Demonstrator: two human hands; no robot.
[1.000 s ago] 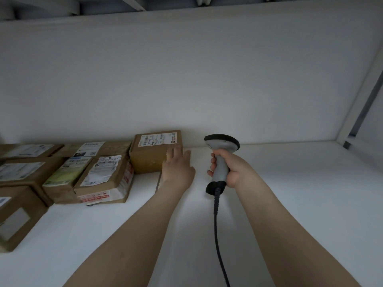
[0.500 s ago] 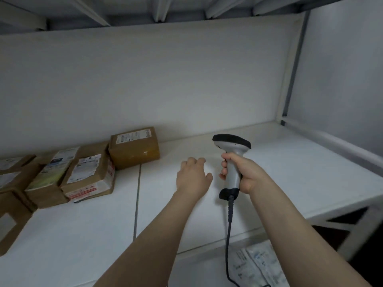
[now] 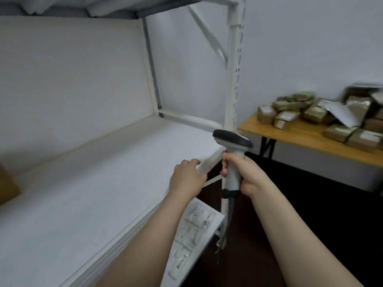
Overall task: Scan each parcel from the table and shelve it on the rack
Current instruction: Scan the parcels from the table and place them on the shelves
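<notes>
Parcels [image 3: 323, 118] heaped on table [image 3: 298, 136], scanner [image 3: 233, 172] in right hand [image 3: 247, 178]

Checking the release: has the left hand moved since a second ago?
Yes. The left hand has drawn back across the rack shelf, from its back wall to its front edge.

Both bare forearms stretched forward, side by side. The left hand [image 3: 187, 177] was palm down, its fingers loosely curled and holding nothing. Just to its right, the right hand [image 3: 246, 176] gripped the scanner [image 3: 233, 139] upright, fingers wrapped round the handle, with the head above the fist.
</notes>
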